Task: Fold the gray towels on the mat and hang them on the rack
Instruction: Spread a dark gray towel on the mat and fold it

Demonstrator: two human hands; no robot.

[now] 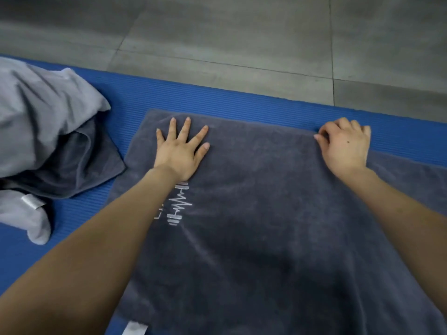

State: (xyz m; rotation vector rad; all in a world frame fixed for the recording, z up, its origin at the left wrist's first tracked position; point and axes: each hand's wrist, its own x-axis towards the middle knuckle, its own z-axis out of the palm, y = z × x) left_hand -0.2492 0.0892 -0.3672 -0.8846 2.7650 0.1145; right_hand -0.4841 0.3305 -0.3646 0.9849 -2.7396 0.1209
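Gray tiled floor (242, 32); blue ribbed mat (217, 97) laid on it. Dark gray towel (266, 226) lies spread flat on the mat, embroidered logo (179, 204) up. Left hand (180, 151) flat, fingers splayed, pressing near the far edge; right hand (346, 143) curled, pinching that edge. Judged soft, limp, light: take by corners. Crumpled towel heap (48, 117) at left. No container or rack visible.

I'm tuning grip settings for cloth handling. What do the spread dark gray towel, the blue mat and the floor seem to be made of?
The dark gray towel: soft, matte pile fabric, probably microfibre or terry; brush streaks show in the nap. The blue mat: likely foam, matte, with fine parallel ribs. The floor: hard, dull gray slabs, concrete or tile, with thin joint lines.
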